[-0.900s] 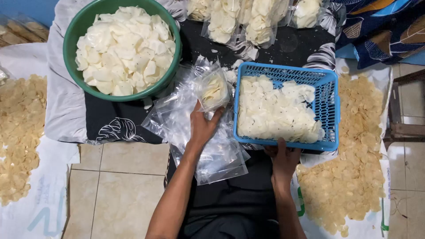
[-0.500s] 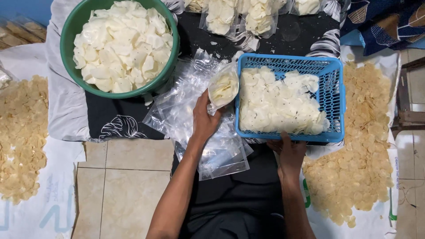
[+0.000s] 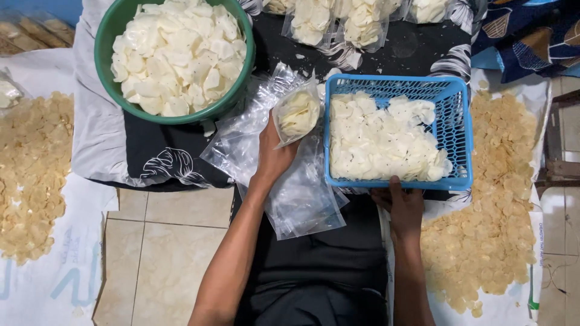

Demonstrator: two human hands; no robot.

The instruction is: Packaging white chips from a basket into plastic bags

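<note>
A: Basket (image 3: 456,130) first, since everything sits around it. Blue, plastic, mesh-walled, and filled almost level with pale white chips.

B: And the hands?

A: The right hand (image 3: 403,208) is at the basket's near rim, thumb over the edge, grip pressed onto the plastic. The left hand (image 3: 273,156) is just left of the basket, fingers pinching a small clear bag (image 3: 297,113) that holds a modest heap of the same chips. The bag leans against the basket's left wall, mouth tilted up and away from the person.

B: How should that hold be done well?

A: My judgement: keep the pinch low on the bag so its mouth stays wide, and keep it touching the basket wall so loose chips fall inside, not on the cloth. Steadying the basket with the other hand looks sensible; it overhangs the desk edge a little.

B: What else holds chips?

A: Left of the basket and farther from the person, a green bowl (image 3: 106,78) is heaped with larger white chips. Beyond the basket's far rim lie filled bags (image 3: 361,27) in a row. Under the left hand, beside the basket, is a slippery spread of empty bags (image 3: 302,202).

B: And the floor?

A: Yellowish chips (image 3: 489,241) are spread on sheeting right of the basket, with more far to its left.
</note>
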